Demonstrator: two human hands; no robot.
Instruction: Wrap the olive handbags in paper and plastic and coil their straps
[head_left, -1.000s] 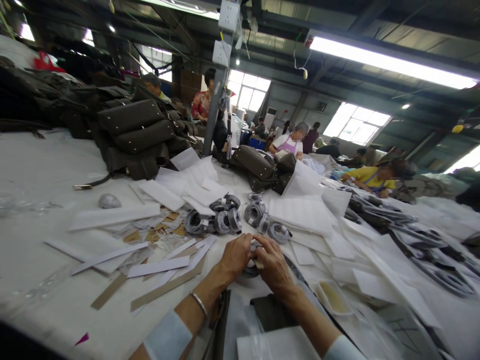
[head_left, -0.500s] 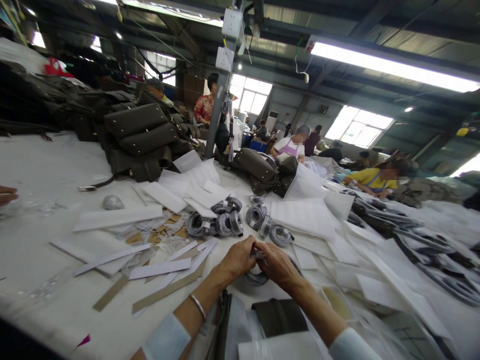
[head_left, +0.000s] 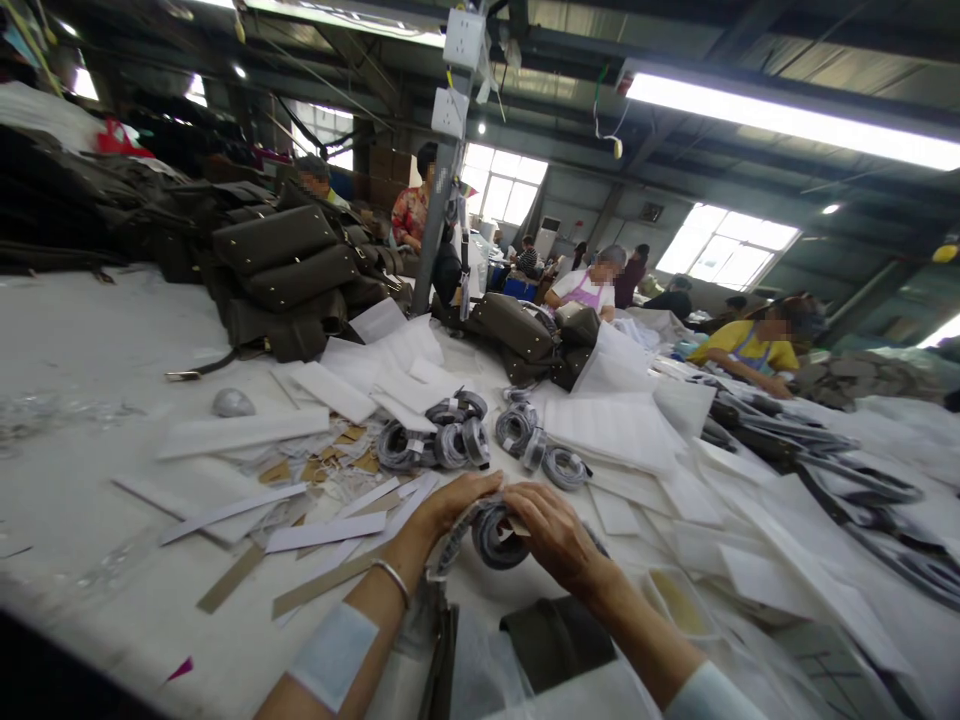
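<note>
A rolled grey strap [head_left: 496, 537] in clear wrap stands between my two hands at the front middle of the table. Curled round its right side and top, my right hand [head_left: 551, 525] grips it. On the strap's upper left, my left hand [head_left: 457, 503] has its fingers stretched along the wrapped outer turn, the tips near my right fingers. Several more wrapped strap coils [head_left: 450, 443] lie just beyond my hands. Under my forearms is a dark olive bag part [head_left: 559, 640] with translucent plastic around it.
White foam sheets [head_left: 607, 430] spread to the right; card strips [head_left: 326, 533] and scraps lie left. Dark bags [head_left: 277, 245] are piled behind, beside a metal post [head_left: 435, 225]. Loose dark straps [head_left: 862, 500] lie far right. A person in yellow [head_left: 750, 345] and other people work further back.
My hands have opened out around the coil, and my left fingers have straightened. More of the rolled strap shows between them. Another person's fingers at the left edge have gone from view.
</note>
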